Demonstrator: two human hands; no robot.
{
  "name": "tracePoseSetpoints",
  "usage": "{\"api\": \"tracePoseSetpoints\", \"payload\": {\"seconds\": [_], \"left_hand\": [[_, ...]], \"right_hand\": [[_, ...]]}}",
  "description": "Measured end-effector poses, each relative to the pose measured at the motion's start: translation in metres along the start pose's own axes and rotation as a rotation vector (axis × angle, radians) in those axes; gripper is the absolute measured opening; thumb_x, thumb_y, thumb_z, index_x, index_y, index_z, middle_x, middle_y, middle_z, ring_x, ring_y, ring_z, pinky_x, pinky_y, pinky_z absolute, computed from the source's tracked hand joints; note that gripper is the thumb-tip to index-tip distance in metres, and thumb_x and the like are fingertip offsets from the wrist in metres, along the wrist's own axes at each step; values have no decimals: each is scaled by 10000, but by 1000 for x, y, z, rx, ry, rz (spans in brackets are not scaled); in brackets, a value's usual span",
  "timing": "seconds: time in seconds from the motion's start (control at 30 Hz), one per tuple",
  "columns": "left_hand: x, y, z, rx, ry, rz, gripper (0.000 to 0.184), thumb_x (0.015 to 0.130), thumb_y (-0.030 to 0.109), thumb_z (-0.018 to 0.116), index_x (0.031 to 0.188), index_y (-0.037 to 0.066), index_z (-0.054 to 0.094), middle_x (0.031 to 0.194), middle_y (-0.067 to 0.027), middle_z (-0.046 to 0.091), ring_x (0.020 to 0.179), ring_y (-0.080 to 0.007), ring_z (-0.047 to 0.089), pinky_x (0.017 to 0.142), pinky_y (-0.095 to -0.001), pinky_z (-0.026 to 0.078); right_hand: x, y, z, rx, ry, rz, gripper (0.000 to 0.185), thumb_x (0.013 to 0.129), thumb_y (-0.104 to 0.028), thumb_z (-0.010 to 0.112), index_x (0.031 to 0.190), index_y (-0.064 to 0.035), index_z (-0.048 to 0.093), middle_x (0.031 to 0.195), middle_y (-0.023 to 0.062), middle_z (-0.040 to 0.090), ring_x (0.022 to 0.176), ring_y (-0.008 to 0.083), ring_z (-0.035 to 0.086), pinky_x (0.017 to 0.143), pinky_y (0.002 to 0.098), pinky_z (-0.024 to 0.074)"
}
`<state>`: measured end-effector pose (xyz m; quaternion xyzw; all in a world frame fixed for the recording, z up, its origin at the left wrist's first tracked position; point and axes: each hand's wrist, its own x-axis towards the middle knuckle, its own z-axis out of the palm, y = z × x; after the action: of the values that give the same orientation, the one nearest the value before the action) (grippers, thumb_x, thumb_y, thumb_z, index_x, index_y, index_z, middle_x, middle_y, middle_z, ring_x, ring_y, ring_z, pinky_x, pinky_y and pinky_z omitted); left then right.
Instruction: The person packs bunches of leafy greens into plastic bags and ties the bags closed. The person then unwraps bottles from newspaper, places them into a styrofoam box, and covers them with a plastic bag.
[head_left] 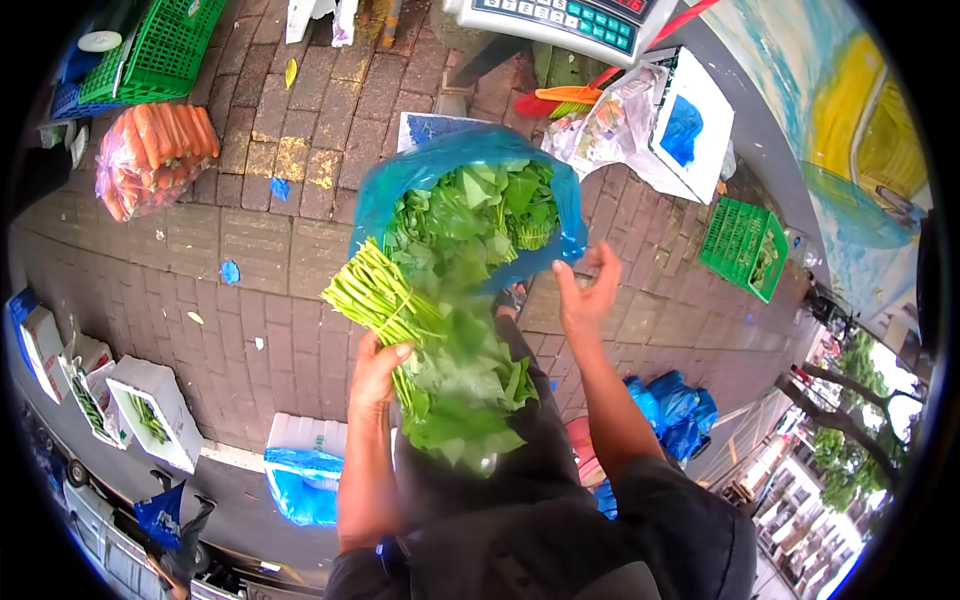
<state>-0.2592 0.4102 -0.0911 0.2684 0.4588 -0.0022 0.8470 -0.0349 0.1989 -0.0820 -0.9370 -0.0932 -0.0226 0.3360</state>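
Note:
My left hand is closed around a bunch of leafy greens, its pale cut stems pointing up and to the left. The bunch's broad leaves hang down in front of my legs and are slightly blurred. Just beyond it, a blue plastic bag gapes wide, with more bunches of leafy greens inside. To the right of the bag's rim is my right hand, thumb and fingers apart and nothing in them. Whether the thumb touches the bag I cannot tell.
A digital scale stands ahead. A bag of carrots and a green crate sit at left, a white foam box and another green crate at right. Foam boxes with vegetables line the lower left.

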Motion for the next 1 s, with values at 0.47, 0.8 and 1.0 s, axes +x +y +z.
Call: {"api": "tracePoseSetpoints", "payload": {"seconds": [0.47,0.8,1.0], "left_hand": [[22,-38,132,436,-131,-259,513,842,223,732,1233,-91,621,1094,-143,695,984,-215,648,883,-337,518],[222,-89,174,415,98,116,665,909,248,706,1387,-136,448,1247,-215,639,1056,-263,649,887,-362,535],[275,-88,199,595,156,429,501,950,251,665,1272,-106,524,1034,-157,688,879,-223,631,813,-351,512]], "right_hand": [[47,136,-28,824,-503,489,60,967,-96,634,966,-37,644,723,12,630,616,87,570,587,243,467],[59,141,-22,889,-568,537,80,991,-115,603,981,-40,630,715,-28,555,594,51,459,535,230,372],[76,100,-12,513,-579,258,131,970,-149,623,971,-19,629,738,3,589,678,88,544,608,284,450]]}}
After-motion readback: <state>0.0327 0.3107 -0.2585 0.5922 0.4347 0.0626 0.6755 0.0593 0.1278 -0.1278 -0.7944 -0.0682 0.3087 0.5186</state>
